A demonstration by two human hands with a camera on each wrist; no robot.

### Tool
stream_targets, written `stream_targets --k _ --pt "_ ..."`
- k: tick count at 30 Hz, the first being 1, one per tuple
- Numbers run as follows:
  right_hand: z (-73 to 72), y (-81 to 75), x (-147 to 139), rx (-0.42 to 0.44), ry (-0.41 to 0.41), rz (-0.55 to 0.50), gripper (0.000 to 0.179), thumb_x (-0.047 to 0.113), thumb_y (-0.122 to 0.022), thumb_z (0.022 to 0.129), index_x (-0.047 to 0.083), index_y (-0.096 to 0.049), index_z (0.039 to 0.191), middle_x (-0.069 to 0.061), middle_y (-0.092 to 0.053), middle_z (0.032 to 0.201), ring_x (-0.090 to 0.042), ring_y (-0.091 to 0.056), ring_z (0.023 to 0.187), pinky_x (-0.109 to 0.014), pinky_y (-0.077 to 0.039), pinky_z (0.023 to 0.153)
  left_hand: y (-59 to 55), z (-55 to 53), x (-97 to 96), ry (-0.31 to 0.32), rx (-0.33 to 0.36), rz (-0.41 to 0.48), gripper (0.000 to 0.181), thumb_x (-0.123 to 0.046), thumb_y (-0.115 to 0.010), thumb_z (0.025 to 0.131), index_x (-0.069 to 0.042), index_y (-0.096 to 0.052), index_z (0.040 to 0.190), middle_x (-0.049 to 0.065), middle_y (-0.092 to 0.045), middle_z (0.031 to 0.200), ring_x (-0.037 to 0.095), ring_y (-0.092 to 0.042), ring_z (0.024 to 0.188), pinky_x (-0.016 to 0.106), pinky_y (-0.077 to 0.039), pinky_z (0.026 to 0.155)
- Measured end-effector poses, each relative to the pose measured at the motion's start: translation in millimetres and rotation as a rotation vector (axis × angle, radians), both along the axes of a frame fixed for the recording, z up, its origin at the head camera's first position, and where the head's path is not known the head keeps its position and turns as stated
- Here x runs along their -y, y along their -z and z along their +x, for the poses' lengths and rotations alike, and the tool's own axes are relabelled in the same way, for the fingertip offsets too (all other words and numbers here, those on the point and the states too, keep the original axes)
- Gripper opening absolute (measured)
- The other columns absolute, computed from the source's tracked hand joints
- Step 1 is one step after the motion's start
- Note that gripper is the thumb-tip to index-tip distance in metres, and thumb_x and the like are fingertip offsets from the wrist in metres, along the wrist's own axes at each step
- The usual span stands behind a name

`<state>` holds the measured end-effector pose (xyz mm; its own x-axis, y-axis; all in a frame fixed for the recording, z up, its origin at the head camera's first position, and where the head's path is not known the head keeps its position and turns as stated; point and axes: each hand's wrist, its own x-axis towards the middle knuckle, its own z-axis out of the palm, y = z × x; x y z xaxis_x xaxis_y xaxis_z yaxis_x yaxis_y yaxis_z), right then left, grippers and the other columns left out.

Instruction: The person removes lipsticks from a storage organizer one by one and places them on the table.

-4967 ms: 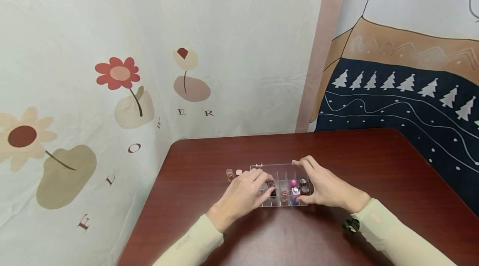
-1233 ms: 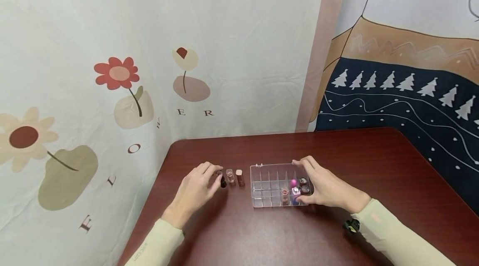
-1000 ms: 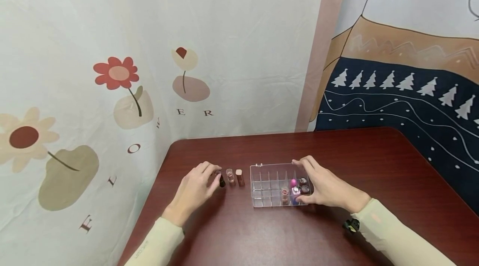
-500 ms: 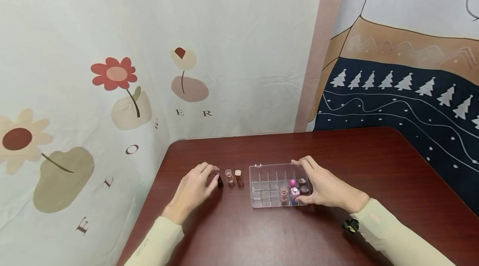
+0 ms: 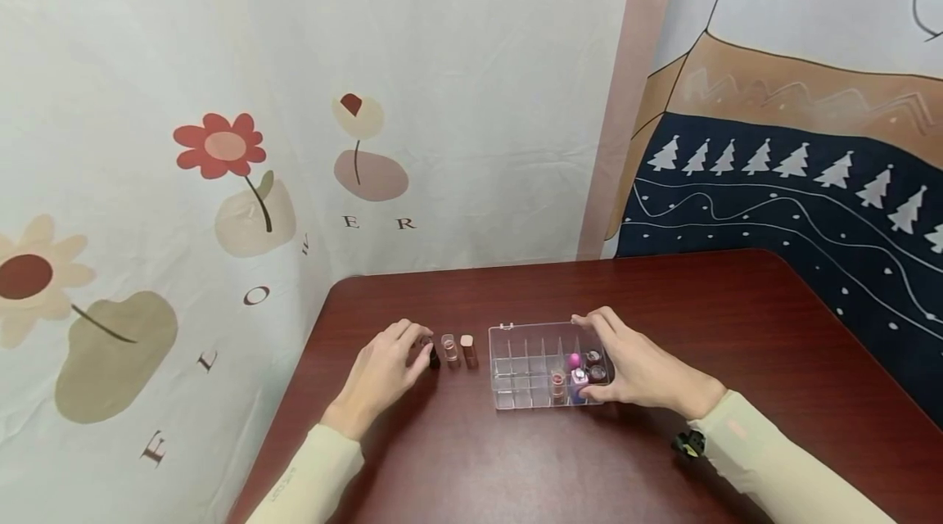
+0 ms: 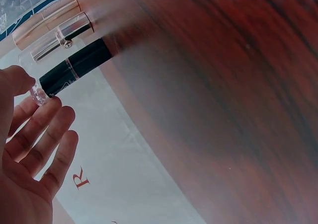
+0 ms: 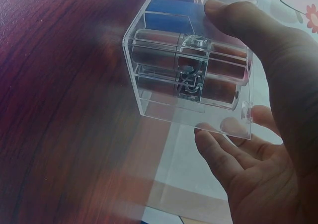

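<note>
- Left hand [image 5: 379, 372]: thumb and a fingertip pinched on the clear top end of the black tube [image 6: 89, 60]; remaining fingers spread loosely, touching nothing that shows.
- Black tube: upright at the left end of a short row on the bench [image 5: 560, 467]; base appears to rest on the wood.
- Row continues rightward: clear-cased tube [image 5: 451, 350] just beside it, then the brown tube [image 5: 469, 352]; both upright, no hand on either.
- Right hand [image 5: 644, 364]: clamped on the right end of the clear box [image 5: 516, 385], thumb at the front, fingers round toward the back; looks like steadying.
- Box: on the bench, right of the row, with a gap between. Contents gather in its right-hand compartments: pink-topped piece [image 5: 574, 361], blue bottle [image 5: 579, 377] with a pale cap, rose-tinted tube [image 5: 558, 386] in the front row, two dark-topped tubes [image 5: 597, 374] by the right hand. Nothing visible in the left-hand compartments.
- Progress, my judgement: partway. Three tubes out in the row, the black one apparently placed but not let go.
- Left over, if the flow runs from box to bench: the five pieces at the right end.
- Exact compartment of the rear pieces: cannot tell through the plastic.
</note>
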<state>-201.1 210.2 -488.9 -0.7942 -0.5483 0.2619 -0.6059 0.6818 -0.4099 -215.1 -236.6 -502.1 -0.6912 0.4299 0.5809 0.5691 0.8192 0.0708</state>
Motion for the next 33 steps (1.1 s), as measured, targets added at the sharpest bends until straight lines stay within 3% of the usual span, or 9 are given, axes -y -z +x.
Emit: stream_targets --k 8,33 --pt "-0.9 1.3 0.6 -0.022 -0.009 -0.003 0.109 0.038 -0.111 0.079 0.006 -0.052 0.164 -0.014 -0.061 0.149 -0.029 -0.076 0.128 -0.053 -0.068 0.109 -1.0 -0.6 -1.2 -0.025 0.04 -0.003 0.015 -0.011 -0.086 0.1 -0.012 -0.082 0.115 0.001 -0.076 0.101 0.012 -0.063 0.077 0.03 -0.057 0.065" --pt "-0.4 1.6 -0.3 -0.009 -0.003 -0.003 0.109 0.038 -0.111 0.078 0.007 -0.051 0.164 -0.013 -0.061 0.15 -0.029 -0.076 0.129 -0.052 -0.068 0.11 -1.4 0.3 -2.3 -0.021 0.04 0.007 0.019 -0.017 -0.086 0.101 -0.015 -0.082 0.119 0.002 -0.078 0.104 0.014 -0.064 0.077 0.032 -0.058 0.065"
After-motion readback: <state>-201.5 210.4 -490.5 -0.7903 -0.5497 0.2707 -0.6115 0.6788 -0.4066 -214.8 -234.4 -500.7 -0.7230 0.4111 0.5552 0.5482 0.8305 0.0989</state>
